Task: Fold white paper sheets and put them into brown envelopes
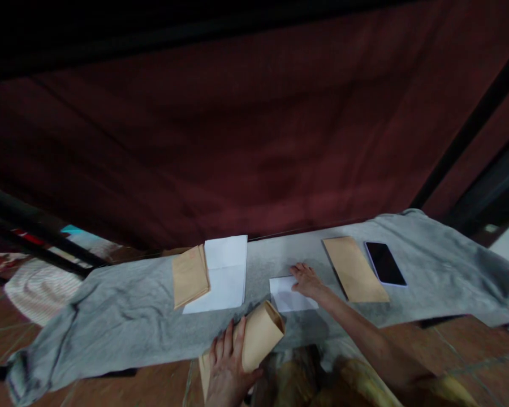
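Observation:
My left hand (230,364) holds a brown paper envelope (261,339) at the front edge of the cloth-covered surface. The envelope is bulged, and its open mouth faces up and to the right. My right hand (307,281) rests at the upper right corner of a folded white sheet of paper (292,297), fingers stretched out and thumb over the paper. Left of the hands, a small stack of brown envelopes (190,277) overlaps some white sheets (227,271). To the right of my right hand lies another flat brown envelope (356,271).
A phone (385,264) with a dark screen lies beside the right-hand envelope. Grey cloth (127,311) covers the long, narrow surface. Dark red fabric (254,124) hangs behind it, with a dark slanting bar (470,124) at right. Tiled floor (483,362) shows in front.

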A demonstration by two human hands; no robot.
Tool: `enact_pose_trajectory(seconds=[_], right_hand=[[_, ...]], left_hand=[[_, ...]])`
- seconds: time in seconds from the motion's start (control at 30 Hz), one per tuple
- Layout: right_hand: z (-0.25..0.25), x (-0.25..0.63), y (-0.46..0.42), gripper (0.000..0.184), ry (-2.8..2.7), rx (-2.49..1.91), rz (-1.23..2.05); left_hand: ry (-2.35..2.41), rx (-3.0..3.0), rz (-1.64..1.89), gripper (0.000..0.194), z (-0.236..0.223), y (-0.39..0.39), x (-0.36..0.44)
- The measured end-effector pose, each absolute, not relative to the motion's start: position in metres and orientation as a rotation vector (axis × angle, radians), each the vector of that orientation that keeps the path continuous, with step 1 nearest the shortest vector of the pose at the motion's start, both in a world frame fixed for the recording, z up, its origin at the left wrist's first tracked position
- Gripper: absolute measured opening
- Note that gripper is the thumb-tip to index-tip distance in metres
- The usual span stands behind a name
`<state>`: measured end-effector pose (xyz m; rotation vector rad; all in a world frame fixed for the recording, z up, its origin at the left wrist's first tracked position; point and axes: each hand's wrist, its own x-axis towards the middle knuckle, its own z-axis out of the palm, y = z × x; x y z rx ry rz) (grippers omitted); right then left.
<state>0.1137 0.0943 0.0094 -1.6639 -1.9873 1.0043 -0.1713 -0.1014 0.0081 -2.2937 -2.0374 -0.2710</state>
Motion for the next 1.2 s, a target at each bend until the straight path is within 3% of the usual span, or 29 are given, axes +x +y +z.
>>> enact_pose_trajectory(seconds=[0.27, 0.47, 0.7, 0.8, 0.9, 1.0, 1.2], right_hand=[[0.011, 0.150, 0.082, 0.007, -1.689, -1.453, 1.178], [0.014, 0.166, 0.055, 0.032, -1.176, -1.280, 1.352], [0.007, 0.151, 0.014, 0.035, -0.888, -1.245, 1.627], [0.008, 0.156, -0.006, 0.040, -1.048, -1.344, 1.756], [0.008, 0.167, -0.005, 0.044, -1.409, -1.513, 1.561], [0.006, 0.178, 0.020, 0.034, -1.495, -1.635, 1.230], [0.000, 0.189, 0.074, 0.048, -1.573, -1.859, 0.776]], left_hand=[[-2.045, -2.272, -0.324, 0.108, 0.013, -0.095, -0.177], [-2.086, -2.272, -0.294, 0.105, 0.022, -0.083, -0.163], [-2.116, -2.352, -0.222, 0.103, 0.027, -0.070, -0.151], [-2.115, -2.369, -0.159, 0.103, 0.034, -0.063, -0.151], [-2.106, -2.381, -0.073, 0.102, 0.040, -0.051, -0.153], [-2.076, -2.410, -0.022, 0.100, 0.047, -0.032, -0.154], [-2.010, -2.567, -0.027, 0.105, 0.048, 0.008, -0.160]])
